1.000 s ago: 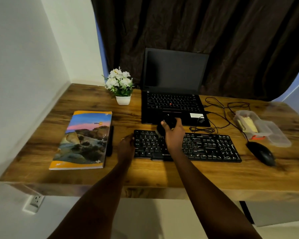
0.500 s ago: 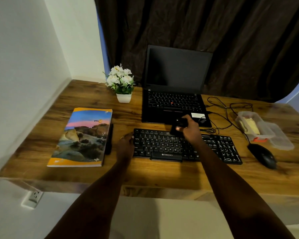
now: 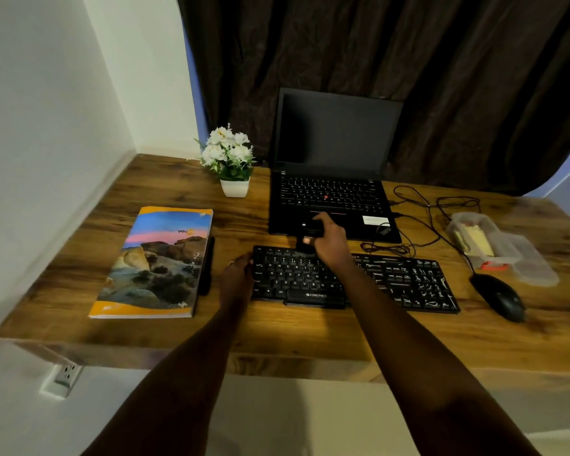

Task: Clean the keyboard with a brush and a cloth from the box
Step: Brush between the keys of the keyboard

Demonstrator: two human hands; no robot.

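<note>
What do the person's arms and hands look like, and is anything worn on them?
Both forearms are bare, with no sleeves, watch or gloves in view. The left hand seems to carry a thin ring on one finger. The right hand shows no jewellery.

Bare desk point(image 3: 310, 334) lies open before the keyboard point(image 3: 392, 284); the laptop point(image 3: 333, 192) and cables point(image 3: 418, 222) crowd behind it.

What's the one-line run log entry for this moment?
step: brushing keyboard | right hand: holds black brush at top key rows | left hand: steadies left edge | cloth: in box
</note>
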